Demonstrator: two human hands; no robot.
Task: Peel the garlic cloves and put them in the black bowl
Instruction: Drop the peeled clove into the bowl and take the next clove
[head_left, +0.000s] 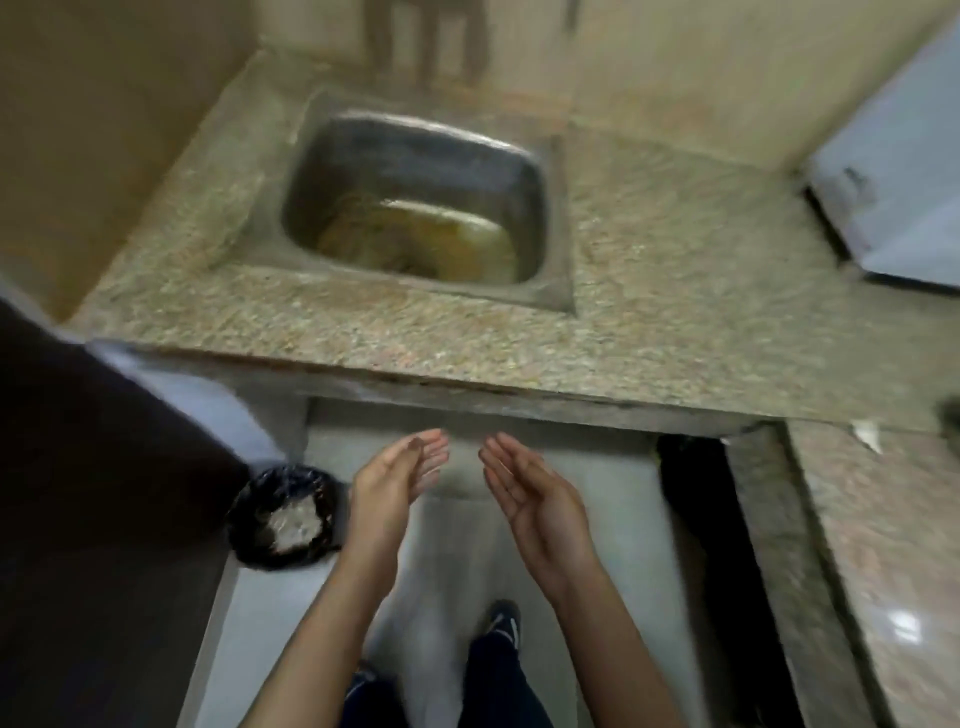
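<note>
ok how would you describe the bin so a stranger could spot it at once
Start at the speckled granite counter with the steel sink sunk into it, then drop below its front edge to the pale floor. Left of the person's left hand sits the bin: round, lined with a crinkled black bag, something whitish inside.

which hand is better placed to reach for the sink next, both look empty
Left, marginally. Both hands are open and empty below the counter edge, but the left hand sits roughly in line with the sink, while the right hand is off toward its right rim.
</note>
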